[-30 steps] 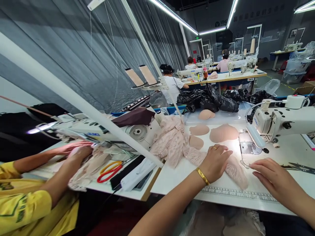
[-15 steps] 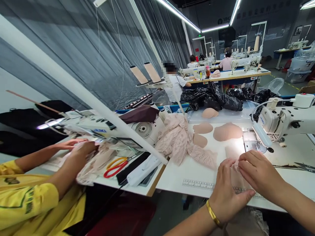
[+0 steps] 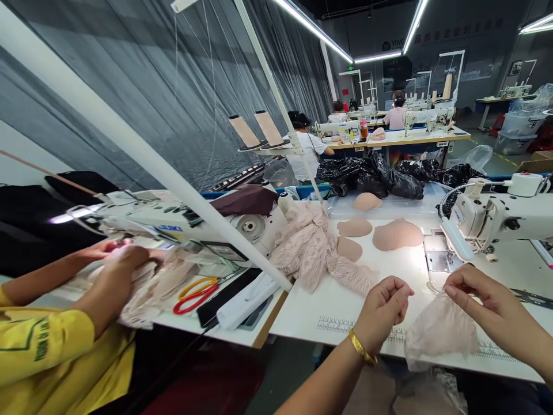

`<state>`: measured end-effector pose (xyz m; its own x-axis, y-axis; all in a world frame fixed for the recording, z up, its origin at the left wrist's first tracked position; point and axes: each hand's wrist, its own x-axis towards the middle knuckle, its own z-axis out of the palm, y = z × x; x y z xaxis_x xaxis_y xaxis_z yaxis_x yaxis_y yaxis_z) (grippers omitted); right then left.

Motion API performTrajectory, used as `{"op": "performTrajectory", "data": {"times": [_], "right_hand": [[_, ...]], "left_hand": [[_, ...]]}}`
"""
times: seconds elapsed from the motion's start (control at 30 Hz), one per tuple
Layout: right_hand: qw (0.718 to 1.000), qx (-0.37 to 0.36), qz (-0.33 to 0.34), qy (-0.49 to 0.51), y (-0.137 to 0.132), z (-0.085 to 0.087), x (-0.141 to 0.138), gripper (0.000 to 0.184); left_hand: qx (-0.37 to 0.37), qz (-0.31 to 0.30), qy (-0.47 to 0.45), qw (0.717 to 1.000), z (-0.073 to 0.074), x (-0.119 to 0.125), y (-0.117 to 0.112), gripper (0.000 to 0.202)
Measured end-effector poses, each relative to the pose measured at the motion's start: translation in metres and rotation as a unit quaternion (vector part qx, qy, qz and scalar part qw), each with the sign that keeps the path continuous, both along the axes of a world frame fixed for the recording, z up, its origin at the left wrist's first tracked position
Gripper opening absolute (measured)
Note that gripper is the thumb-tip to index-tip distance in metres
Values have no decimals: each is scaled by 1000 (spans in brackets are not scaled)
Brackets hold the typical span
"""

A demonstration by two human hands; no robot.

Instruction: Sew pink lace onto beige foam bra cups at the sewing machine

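Note:
My right hand (image 3: 481,301) pinches the top edge of a small pink lace piece (image 3: 436,334) and holds it up over the front of the white table (image 3: 328,305). My left hand (image 3: 382,308) is curled closed just left of that piece; whether it grips the lace or a thread is hidden. A heap of pink lace fabric (image 3: 311,245) lies to the left of my hands. Several beige foam cups (image 3: 395,234) rest behind them. The white sewing machine (image 3: 496,216) stands at the right, its needle plate (image 3: 438,260) lit just beyond my right hand.
A co-worker in a yellow shirt (image 3: 38,357) handles pink fabric at the neighbouring machine (image 3: 181,225) on the left. Red and yellow scissors (image 3: 194,294) lie there. Black scissors (image 3: 531,297) lie at the right. Black bags (image 3: 371,173) and more workers sit behind.
My hands slid the lace piece toward the table's front edge. The right hand now lifts it off the table by its top, and the left hand has come off it and curled shut.

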<state>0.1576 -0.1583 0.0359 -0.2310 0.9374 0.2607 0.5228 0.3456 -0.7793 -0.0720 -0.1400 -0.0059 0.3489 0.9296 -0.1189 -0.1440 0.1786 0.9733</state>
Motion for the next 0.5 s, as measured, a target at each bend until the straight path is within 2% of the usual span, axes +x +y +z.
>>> {"op": "performTrajectory", "data": {"times": [0.07,0.17,0.2,0.23,0.33,0.43,0.5], "right_hand": [[999,-15,-9,38,1,-11,-2,34],[997,-39,-21,68,-2,-23,-5,36],[996,-39,-28,73,-3,-25,-6,35],[996,-35,-36,74,-5,-26,-6,35],[995,-17,-68,64,-12,-24,-5,32],[996,-5,-73,49,-18,-25,-2,29],[997,-8,-59,52,-20,-27,-1,26]], "left_hand": [[32,-15,3,999,-3,3,-3,58],[212,-32,98,972,-8,10,-11,85],[252,-30,130,958,-10,12,-14,85],[266,-25,153,951,-11,14,-16,74],[222,3,173,960,-11,14,-15,24],[244,21,153,957,-5,13,-12,22],[270,-3,133,954,-4,15,-12,45]]}}
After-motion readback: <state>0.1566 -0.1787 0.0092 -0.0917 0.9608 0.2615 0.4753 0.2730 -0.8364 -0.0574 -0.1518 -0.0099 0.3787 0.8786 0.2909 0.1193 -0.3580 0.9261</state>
